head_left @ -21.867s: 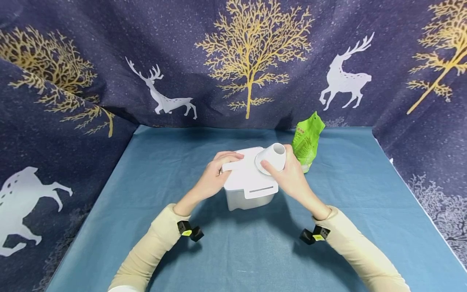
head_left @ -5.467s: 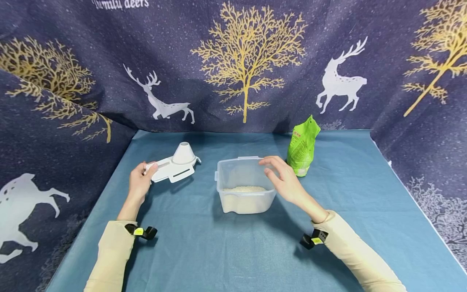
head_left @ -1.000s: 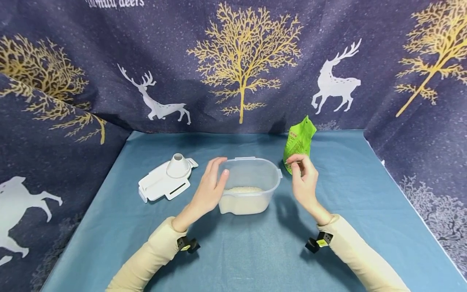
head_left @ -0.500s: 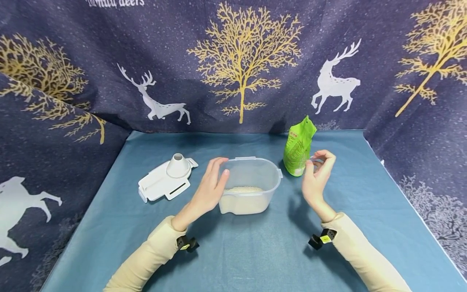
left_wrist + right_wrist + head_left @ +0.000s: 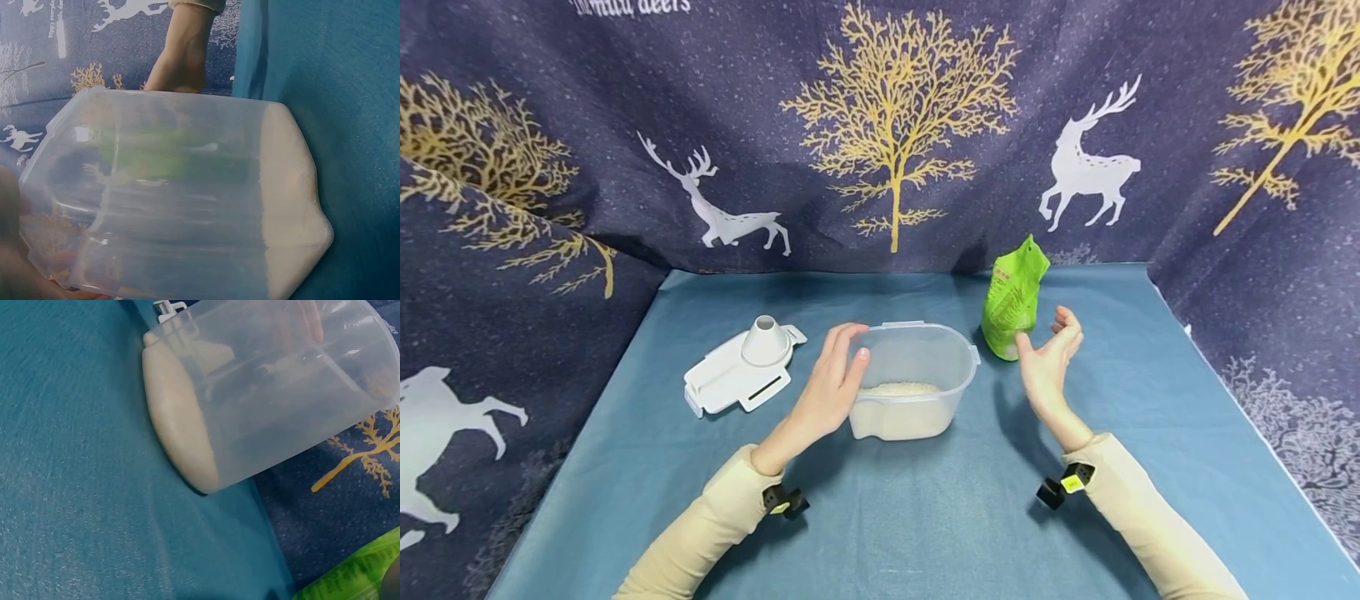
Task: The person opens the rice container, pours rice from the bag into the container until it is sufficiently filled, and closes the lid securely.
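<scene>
A clear plastic container [image 5: 910, 367] stands mid-table with a low layer of white, rice-like grain [image 5: 901, 389] in it. My left hand [image 5: 829, 383] rests against its left side, fingers towards the back corner and thumb at the rim; straight fingers show faintly through the wall in the right wrist view. My right hand [image 5: 1049, 358] is raised beside a green bag [image 5: 1013, 304], fingers apart and loosely bent, with nothing seen in it. In the left wrist view, the right hand [image 5: 178, 72] appears beyond the container. The bag's lower right edge is partly hidden by the thumb.
A white lid [image 5: 715, 379] with slotted side flaps lies on the left of the blue cloth [image 5: 880, 517]. A white cone-shaped piece [image 5: 766, 342] stands on it. Behind the table hangs a dark blue curtain [image 5: 850, 225] with deer and trees.
The lid was on the container, then in my left hand, and now lies left; the left hand has moved to the container. My right hand has moved right, past the bag, its fingers opening out.
</scene>
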Available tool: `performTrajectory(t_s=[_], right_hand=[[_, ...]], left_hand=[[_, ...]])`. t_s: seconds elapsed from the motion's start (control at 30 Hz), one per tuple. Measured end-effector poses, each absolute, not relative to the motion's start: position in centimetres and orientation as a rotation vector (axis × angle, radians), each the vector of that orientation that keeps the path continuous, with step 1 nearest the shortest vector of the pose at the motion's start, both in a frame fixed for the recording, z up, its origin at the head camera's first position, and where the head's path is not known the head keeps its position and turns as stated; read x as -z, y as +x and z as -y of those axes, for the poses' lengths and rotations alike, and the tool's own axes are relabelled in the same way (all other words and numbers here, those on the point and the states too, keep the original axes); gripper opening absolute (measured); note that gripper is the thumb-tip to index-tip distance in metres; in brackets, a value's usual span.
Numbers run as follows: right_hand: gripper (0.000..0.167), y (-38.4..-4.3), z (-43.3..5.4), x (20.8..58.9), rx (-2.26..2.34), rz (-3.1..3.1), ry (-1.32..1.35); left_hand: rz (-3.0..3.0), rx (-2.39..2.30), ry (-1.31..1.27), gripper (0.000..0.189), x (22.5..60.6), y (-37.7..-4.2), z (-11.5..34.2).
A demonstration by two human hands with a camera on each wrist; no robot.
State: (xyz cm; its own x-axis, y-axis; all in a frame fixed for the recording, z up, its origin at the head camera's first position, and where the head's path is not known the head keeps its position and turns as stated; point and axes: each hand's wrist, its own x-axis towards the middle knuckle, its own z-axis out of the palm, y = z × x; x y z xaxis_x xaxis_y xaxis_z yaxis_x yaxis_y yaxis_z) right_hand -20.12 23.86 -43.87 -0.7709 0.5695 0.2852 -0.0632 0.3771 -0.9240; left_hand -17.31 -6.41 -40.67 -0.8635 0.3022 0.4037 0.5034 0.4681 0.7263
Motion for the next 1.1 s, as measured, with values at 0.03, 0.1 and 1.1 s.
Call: performTrajectory(t_s=[0.03, 0.1, 1.1], right_hand=[[0.066, -20.2, -23.9, 44.0, -1.428, 2.080, -0.437], [0.070, -20.5, -23.8, 44.2, -1.449, 2.118, -0.435], [0.089, -24.3, -24.0, 49.1, -1.612, 2.211, -0.607]], left_hand=[[2.495, 1.349, -0.699, 0.040, 40.7, -17.3, 6.4], [2.493, 1.353, -0.703, 0.041, 40.7, -17.3, 6.4], [2.505, 1.364, -0.713, 0.042, 40.6, -17.3, 6.8]])
